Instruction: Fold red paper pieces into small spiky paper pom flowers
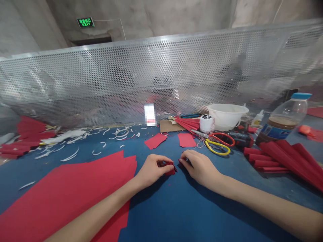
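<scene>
My left hand (153,169) is closed, thumb and fingers pinching a small folded piece of red paper (171,170) just above the blue tabletop. Close by on the right, my right hand (199,168) is also closed, its fingertips round a small bit of red paper (180,162) that they mostly hide. A narrow gap separates the two hands. Beyond them lie two small stacks of red paper rectangles, a left one (155,141) and a right one (187,140). Large red paper sheets (83,181) lie in a pile beneath and beside my left forearm.
Scissors (219,143) with red and yellow handles lie beyond my right hand, near a thread spool (206,123) and a white bucket (227,116). A bottle (282,121) and pleated red paper (290,159) are at right. White scraps (72,154) litter the left. A perforated metal screen (101,84) stands behind.
</scene>
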Tool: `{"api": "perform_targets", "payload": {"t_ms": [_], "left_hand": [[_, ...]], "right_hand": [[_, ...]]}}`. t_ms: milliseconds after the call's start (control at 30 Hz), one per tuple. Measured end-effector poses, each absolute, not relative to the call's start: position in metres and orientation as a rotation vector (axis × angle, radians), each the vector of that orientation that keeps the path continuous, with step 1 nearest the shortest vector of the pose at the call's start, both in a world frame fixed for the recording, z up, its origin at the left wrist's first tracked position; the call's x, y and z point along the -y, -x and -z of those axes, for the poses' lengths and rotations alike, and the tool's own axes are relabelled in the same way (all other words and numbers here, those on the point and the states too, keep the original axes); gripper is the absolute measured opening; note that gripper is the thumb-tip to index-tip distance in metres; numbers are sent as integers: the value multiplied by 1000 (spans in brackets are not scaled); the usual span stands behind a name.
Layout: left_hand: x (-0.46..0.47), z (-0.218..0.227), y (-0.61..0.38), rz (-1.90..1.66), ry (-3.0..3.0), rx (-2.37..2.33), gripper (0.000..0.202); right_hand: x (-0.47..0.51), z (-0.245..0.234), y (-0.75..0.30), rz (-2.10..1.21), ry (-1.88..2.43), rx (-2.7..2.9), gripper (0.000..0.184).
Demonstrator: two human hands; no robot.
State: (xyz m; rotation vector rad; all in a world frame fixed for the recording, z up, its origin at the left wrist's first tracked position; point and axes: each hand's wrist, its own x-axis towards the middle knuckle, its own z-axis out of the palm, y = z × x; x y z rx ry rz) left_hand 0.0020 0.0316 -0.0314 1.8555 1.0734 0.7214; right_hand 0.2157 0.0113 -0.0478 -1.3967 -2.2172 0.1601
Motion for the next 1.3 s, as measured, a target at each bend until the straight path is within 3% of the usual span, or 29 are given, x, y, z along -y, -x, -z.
{"api": "perform_targets", "payload": {"t_ms": [567, 1100, 1300], "left_hand": [[-34, 35, -4, -750, -1867, -992, 25], [-35, 31, -7, -696, -1872, -1079, 27], [-31, 28, -8, -704, -1870, -1086, 28]], "right_hand": [[-12, 46, -211, -418, 1156, 2177, 16], [-12, 37, -205, -410, 1224, 2172, 25], [-5, 32, -209, -380, 1262, 2210, 18]]}}
